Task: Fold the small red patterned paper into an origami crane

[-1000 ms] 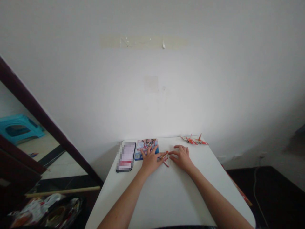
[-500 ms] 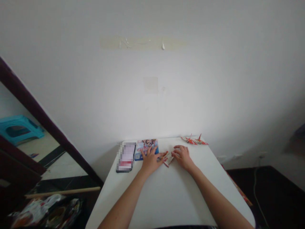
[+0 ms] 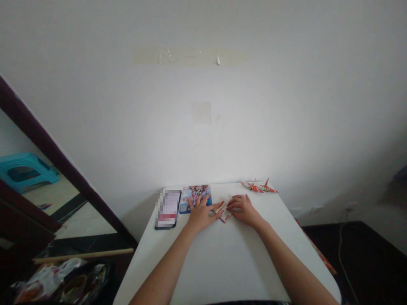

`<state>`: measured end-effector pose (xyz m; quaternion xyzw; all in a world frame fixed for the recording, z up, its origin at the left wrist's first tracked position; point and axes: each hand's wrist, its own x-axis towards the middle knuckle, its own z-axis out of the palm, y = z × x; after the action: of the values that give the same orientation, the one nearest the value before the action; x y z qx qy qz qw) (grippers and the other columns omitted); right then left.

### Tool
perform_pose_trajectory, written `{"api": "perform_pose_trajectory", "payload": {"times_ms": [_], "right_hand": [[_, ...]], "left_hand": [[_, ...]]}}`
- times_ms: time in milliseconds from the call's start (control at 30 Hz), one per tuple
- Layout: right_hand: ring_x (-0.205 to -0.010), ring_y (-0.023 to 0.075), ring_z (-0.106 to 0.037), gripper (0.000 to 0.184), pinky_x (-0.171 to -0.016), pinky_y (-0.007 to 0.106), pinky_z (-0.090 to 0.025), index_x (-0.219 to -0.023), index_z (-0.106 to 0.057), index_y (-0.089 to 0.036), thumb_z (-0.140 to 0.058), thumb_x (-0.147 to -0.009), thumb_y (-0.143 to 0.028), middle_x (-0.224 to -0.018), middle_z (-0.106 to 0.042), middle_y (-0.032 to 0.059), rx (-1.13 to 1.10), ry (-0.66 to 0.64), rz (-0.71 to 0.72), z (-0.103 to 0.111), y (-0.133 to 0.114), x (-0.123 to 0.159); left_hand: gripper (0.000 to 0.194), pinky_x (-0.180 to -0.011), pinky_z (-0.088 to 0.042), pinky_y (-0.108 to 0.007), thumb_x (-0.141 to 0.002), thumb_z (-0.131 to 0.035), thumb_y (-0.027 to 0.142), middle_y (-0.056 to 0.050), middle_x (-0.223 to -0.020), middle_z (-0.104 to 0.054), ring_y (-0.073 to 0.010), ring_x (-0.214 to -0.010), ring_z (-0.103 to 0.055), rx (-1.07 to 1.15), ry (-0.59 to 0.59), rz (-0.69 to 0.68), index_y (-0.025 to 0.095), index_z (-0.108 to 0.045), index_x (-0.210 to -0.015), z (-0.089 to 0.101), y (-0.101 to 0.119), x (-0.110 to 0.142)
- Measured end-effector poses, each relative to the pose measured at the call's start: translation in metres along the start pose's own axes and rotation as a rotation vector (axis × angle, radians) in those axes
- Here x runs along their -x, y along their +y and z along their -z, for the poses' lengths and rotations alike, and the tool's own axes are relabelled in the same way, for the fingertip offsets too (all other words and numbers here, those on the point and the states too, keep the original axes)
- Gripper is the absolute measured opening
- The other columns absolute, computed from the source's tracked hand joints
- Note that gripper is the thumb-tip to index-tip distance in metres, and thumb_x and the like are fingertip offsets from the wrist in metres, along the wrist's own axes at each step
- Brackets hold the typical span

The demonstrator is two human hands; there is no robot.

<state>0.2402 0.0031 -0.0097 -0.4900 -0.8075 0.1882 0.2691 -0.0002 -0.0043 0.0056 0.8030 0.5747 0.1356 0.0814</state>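
A small folded piece of printed paper [image 3: 225, 214], pale with red marks, lies on the white table between my hands. My left hand [image 3: 201, 215] is spread open, with its thumb and index finger at the paper's left side and its other fingertips over a blue printed booklet [image 3: 187, 206]. My right hand [image 3: 243, 209] has its fingers drawn together on the paper's right edge. Its fingertips cover part of the paper, so the exact hold is partly hidden.
A phone with a blurred screen [image 3: 169, 209] lies left of the booklet. Folded red-and-white paper cranes [image 3: 261, 187] sit at the table's back right edge, near the wall [image 3: 203, 148]. A blue plastic stool [image 3: 27, 171] shows at the left.
My right hand has shifted slightly left, its fingers closer together on the paper. The paper now looks flatter and narrower. My left hand has barely moved.
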Motion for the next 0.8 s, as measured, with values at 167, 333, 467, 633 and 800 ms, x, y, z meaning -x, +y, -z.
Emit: {"api": "perform_pose_trajectory", "payload": {"times_ms": [167,333,467,633,800], "right_hand": [[-0.135,0.0347,-0.048,0.021,-0.116,0.076,-0.009,-0.096,-0.080,-0.033,-0.068,-0.080,-0.026,-0.121,-0.073,0.0048,-0.034,-0.063,-0.019,0.0063,-0.0007,-0.0003],[-0.136,0.0343,-0.047,0.015,-0.117,0.075,-0.007,-0.092,-0.080,-0.033,-0.072,-0.080,-0.034,-0.121,-0.072,0.0048,-0.052,-0.094,-0.022,0.0077,0.0022,-0.0003],[-0.136,0.0342,-0.047,0.014,-0.117,0.074,-0.006,-0.091,-0.080,-0.032,-0.073,-0.080,-0.038,-0.120,-0.072,0.0053,-0.057,-0.091,-0.012,0.0069,0.0033,0.0001],[-0.135,0.0338,-0.046,0.012,-0.117,0.074,-0.006,-0.089,-0.080,-0.033,-0.075,-0.080,-0.040,-0.121,-0.072,0.0046,-0.067,-0.100,-0.016,0.0083,0.0014,0.0002],[-0.135,0.0339,-0.046,0.014,-0.117,0.074,-0.007,-0.090,-0.080,-0.034,-0.079,-0.078,-0.041,-0.121,-0.071,0.0041,-0.046,-0.106,-0.013,0.0106,-0.0024,0.0012]], "left_hand": [[0.049,-0.114,0.002,-0.081,-0.084,-0.060,0.070,0.002,-0.161,-0.042,-0.0435,-0.152,-0.025,-0.018,-0.030,-0.013,0.060,-0.057,-0.132,-0.0012,-0.0045,-0.0016],[0.051,-0.112,0.000,-0.082,-0.083,-0.056,0.074,0.001,-0.163,-0.040,-0.0420,-0.152,-0.026,-0.021,-0.036,-0.023,0.062,-0.053,-0.133,0.0007,-0.0031,-0.0006],[0.050,-0.114,0.001,-0.080,-0.085,-0.054,0.074,0.001,-0.163,-0.039,-0.0405,-0.152,-0.026,-0.028,-0.033,-0.003,0.061,-0.054,-0.133,0.0025,0.0003,0.0004],[0.048,-0.116,-0.001,-0.079,-0.087,-0.052,0.073,0.003,-0.163,-0.039,-0.0407,-0.152,-0.025,-0.030,-0.052,0.006,0.060,-0.056,-0.133,0.0042,0.0024,0.0002],[0.047,-0.113,-0.002,-0.083,-0.088,-0.050,0.073,0.002,-0.163,-0.039,-0.0414,-0.152,-0.025,-0.032,-0.050,-0.001,0.061,-0.055,-0.133,0.0029,0.0013,-0.0004]]}}
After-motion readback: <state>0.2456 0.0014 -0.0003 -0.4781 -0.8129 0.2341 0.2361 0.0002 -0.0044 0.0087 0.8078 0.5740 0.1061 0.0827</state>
